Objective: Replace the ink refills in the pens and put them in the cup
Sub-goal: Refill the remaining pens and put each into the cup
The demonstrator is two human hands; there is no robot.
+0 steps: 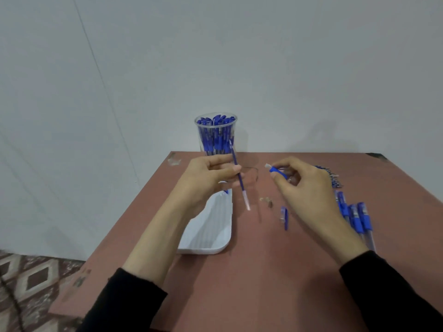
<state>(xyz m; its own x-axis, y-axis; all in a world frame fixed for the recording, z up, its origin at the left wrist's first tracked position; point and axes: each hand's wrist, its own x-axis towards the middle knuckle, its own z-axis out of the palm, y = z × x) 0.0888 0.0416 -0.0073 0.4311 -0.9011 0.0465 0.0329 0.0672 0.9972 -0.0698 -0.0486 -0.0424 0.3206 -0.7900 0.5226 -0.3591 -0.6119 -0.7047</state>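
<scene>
Reddish table (pixel 263 271) was cluttered; left hand (pixel 206 180) pinched a refill (pixel 239 178), right hand (pixel 309 188) gripped the barrel (pixel 278 172) — loose tip pieces (pixel 267 202) could easily roll away.

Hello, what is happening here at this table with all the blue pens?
A person is taking pens apart at a reddish-brown table. The left hand pinches a thin blue ink refill, tilted, above a white plastic tray. The right hand holds a clear pen barrel with a blue grip. A blue pen cap and a small metal tip piece lie between the hands. A clear plastic cup at the back is packed with blue pens; more pens lie on the right.
</scene>
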